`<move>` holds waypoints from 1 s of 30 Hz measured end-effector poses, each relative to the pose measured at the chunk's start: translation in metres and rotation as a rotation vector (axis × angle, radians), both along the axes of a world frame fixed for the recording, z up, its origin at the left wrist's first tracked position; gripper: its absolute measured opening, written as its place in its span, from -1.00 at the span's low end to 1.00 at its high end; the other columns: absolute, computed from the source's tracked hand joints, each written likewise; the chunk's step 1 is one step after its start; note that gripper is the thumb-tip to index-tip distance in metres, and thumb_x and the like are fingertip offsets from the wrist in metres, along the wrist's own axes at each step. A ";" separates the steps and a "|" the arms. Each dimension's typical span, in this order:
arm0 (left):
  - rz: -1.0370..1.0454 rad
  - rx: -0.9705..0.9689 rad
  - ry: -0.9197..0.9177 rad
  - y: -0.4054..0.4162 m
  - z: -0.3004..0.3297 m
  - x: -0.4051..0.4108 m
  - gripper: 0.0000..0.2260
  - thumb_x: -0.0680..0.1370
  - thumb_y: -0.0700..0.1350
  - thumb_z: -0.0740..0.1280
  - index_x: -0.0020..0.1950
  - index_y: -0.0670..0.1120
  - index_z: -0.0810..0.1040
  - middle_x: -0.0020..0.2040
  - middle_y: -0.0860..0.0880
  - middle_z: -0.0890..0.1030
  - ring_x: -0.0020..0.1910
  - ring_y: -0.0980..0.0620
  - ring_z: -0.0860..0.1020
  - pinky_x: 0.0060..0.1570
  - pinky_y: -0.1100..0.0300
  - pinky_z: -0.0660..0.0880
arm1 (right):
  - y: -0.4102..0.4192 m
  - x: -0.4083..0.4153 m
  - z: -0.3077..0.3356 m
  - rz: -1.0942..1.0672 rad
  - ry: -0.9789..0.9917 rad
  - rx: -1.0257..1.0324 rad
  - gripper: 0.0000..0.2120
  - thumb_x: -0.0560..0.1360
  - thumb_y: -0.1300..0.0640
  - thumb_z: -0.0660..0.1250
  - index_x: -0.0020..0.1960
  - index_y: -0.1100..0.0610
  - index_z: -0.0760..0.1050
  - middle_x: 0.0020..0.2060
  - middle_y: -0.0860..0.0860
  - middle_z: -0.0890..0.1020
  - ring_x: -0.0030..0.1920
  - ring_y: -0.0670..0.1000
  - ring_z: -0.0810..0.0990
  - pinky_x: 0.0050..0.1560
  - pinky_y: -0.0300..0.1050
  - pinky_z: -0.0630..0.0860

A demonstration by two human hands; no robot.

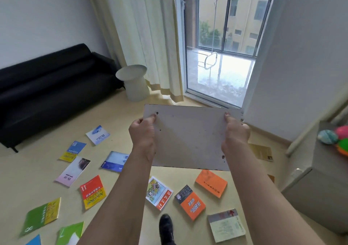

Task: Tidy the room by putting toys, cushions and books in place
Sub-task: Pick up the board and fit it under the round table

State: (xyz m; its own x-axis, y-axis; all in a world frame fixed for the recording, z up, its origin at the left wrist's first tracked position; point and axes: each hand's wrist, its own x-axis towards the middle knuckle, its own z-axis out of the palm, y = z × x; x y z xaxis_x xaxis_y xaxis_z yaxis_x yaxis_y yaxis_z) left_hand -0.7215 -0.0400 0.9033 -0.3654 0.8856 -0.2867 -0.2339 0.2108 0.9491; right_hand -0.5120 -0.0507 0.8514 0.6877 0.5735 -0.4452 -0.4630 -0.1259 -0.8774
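Observation:
I hold a flat whitish board (190, 137) out in front of me at chest height, above the floor. My left hand (144, 133) grips its left edge, thumb on top. My right hand (235, 133) grips the right edge the same way. Below lie several books scattered on the beige floor: an orange book (211, 183), an orange and black one (190, 202), a picture-cover book (159, 193), a red and yellow one (92, 192), a blue one (114, 161), green ones (42, 215), and a pale thick book (227, 226).
A black sofa (50, 88) stands along the left wall. A white round side table (134, 82) is by the curtain (148, 37). A glass door (218, 43) is ahead. A grey cabinet (320, 184) at right carries colourful soft balls (337, 137). My shoe (165, 227) is near the bottom.

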 end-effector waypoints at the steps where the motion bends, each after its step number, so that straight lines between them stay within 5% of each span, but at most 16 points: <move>1: 0.002 0.002 -0.010 0.020 0.002 -0.004 -0.88 0.49 -0.13 0.44 -0.17 -0.11 0.53 -0.21 -0.06 0.60 -0.29 -0.06 0.52 -0.28 0.20 0.41 | 0.022 -0.004 0.003 -0.005 -0.013 0.007 -0.58 0.19 -0.22 0.46 -0.12 -0.01 0.40 -0.09 0.01 0.59 0.03 0.18 0.58 0.07 0.17 0.57; 7: 0.026 0.009 -0.057 0.132 0.025 -0.032 -0.85 0.52 -0.11 0.43 -0.22 -0.07 0.52 -0.26 -0.02 0.56 -0.37 0.02 0.46 -0.37 0.22 0.31 | 0.147 -0.032 0.031 0.027 -0.091 -0.014 -0.54 0.23 -0.21 0.43 0.00 0.04 0.52 -0.09 0.03 0.60 0.02 0.18 0.56 0.08 0.13 0.56; 13: 0.046 0.052 -0.077 0.246 0.042 -0.066 -0.82 0.49 -0.14 0.45 -0.28 -0.03 0.52 -0.32 0.00 0.60 -0.37 -0.01 0.52 -0.34 0.23 0.42 | 0.265 -0.064 0.046 0.044 -0.064 0.076 -0.49 0.22 -0.21 0.43 0.06 0.04 0.53 -0.06 0.04 0.61 0.08 0.20 0.55 0.03 0.06 0.55; 22: 0.067 -0.014 -0.103 0.412 0.013 -0.052 -0.83 0.48 -0.14 0.45 -0.25 -0.04 0.49 -0.26 -0.01 0.61 -0.34 -0.02 0.54 -0.33 0.23 0.43 | 0.433 -0.048 0.013 0.027 -0.095 0.010 -0.45 0.03 -0.33 0.38 -0.10 -0.03 0.52 -0.15 -0.06 0.65 0.07 0.18 0.56 0.16 0.15 0.51; 30: 0.189 -0.059 -0.062 0.598 -0.014 -0.023 -0.87 0.47 -0.14 0.44 -0.20 -0.09 0.51 -0.22 -0.07 0.63 -0.31 -0.07 0.57 -0.28 0.19 0.46 | 0.650 -0.022 -0.026 0.197 0.003 -0.008 -0.31 -0.02 -0.36 0.37 0.03 -0.06 0.52 -0.03 0.01 0.63 0.16 0.19 0.51 0.17 0.21 0.47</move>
State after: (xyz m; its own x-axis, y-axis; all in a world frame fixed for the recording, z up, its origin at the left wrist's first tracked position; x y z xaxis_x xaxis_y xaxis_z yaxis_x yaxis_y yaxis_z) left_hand -0.7447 0.5582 0.8889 -0.5034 0.7838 -0.3637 -0.3326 0.2128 0.9188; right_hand -0.5335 0.5997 0.8257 0.5613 0.6931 -0.4523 -0.4316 -0.2212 -0.8745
